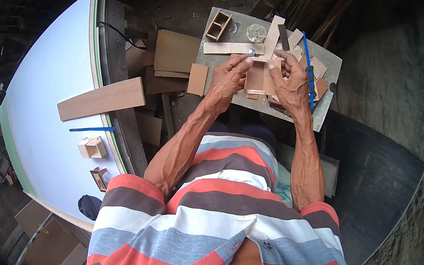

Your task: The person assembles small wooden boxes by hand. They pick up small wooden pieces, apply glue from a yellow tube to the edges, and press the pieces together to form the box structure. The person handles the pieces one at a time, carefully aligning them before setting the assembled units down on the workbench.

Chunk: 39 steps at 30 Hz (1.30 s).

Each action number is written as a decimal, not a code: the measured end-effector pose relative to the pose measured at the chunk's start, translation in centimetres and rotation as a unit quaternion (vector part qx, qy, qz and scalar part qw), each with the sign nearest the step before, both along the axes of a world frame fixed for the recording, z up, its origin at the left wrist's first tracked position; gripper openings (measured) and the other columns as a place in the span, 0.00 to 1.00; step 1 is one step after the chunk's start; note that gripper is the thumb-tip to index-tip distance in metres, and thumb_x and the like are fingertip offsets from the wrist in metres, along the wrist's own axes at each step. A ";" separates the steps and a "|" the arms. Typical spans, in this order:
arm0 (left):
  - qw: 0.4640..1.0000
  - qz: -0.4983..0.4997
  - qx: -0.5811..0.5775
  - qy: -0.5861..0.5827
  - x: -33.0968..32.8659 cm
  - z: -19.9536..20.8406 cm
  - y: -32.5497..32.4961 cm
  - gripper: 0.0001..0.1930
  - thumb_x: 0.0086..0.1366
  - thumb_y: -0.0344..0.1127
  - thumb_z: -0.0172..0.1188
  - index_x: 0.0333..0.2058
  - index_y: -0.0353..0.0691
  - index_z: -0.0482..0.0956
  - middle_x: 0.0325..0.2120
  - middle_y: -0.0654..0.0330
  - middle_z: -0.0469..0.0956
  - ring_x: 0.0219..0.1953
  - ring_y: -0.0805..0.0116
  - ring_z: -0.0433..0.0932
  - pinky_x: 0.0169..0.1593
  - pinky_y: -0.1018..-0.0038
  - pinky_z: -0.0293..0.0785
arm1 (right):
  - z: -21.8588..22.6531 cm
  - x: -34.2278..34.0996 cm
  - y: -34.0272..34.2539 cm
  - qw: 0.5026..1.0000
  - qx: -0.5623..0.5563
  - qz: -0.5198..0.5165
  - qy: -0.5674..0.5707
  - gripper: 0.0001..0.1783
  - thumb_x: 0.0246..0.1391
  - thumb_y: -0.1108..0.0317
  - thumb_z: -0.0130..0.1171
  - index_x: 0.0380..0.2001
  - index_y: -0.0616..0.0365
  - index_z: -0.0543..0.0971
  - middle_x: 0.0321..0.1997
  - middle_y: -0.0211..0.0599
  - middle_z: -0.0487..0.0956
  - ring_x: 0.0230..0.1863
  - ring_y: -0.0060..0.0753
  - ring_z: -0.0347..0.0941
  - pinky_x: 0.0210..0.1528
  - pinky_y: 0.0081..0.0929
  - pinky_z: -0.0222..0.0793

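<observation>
Over a small worktable (207,46) I hold a small, shallow wooden box (254,79) up between both hands. My left hand (229,78) closes on its left side, the thumb near the upper corner. On the right side, my right hand (291,84) grips it, with thumb and fingers bent around a lighter strip of wood. Just beyond the hands lie a long pale wooden strip (229,47) and a clear round dish (256,33) with something pale in it. A small two-compartment wooden box (218,25) stands at the table's far left.
Wood offcuts and a blue bar-shaped tool (310,70) lie on the table's right. At left, a white board (50,88) carries a wooden plank (102,99), a blue strip (92,129) and small wooden boxes (92,147). A dark panel (367,181) leans at right by a rough wall.
</observation>
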State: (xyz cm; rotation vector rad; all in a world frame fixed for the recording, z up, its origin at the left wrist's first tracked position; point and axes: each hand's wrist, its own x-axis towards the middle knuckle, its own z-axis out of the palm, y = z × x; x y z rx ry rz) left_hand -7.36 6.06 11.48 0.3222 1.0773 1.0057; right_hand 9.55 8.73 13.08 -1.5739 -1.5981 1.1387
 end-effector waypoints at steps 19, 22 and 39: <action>0.990 -0.112 0.064 -0.056 -0.6 -0.9 -0.7 0.42 0.55 0.24 0.66 0.65 0.32 0.52 0.41 0.50 0.79 0.39 0.69 0.79 0.44 0.74 0.78 | -1.0 1.5 1.2 0.988 -0.144 -0.020 0.049 0.18 0.54 0.71 0.56 0.47 0.67 0.77 0.35 0.43 0.83 0.33 0.23 0.78 0.34 0.19 0.74; 0.989 -0.124 0.057 -0.055 -0.8 -0.9 -0.8 0.40 0.55 0.22 0.65 0.65 0.37 0.55 0.47 0.49 0.77 0.47 0.67 0.78 0.49 0.75 0.77 | -1.2 1.5 1.1 0.987 -0.152 -0.017 0.056 0.18 0.54 0.71 0.56 0.47 0.68 0.77 0.36 0.44 0.83 0.33 0.24 0.79 0.34 0.19 0.74; 0.993 -0.096 0.012 -0.065 -1.6 -1.6 -0.5 0.32 0.59 0.27 0.63 0.62 0.36 0.62 0.41 0.53 0.79 0.40 0.69 0.80 0.43 0.76 0.79 | -1.2 0.6 1.3 0.987 -0.148 -0.008 0.056 0.17 0.55 0.71 0.56 0.47 0.69 0.76 0.36 0.44 0.83 0.34 0.26 0.79 0.35 0.20 0.76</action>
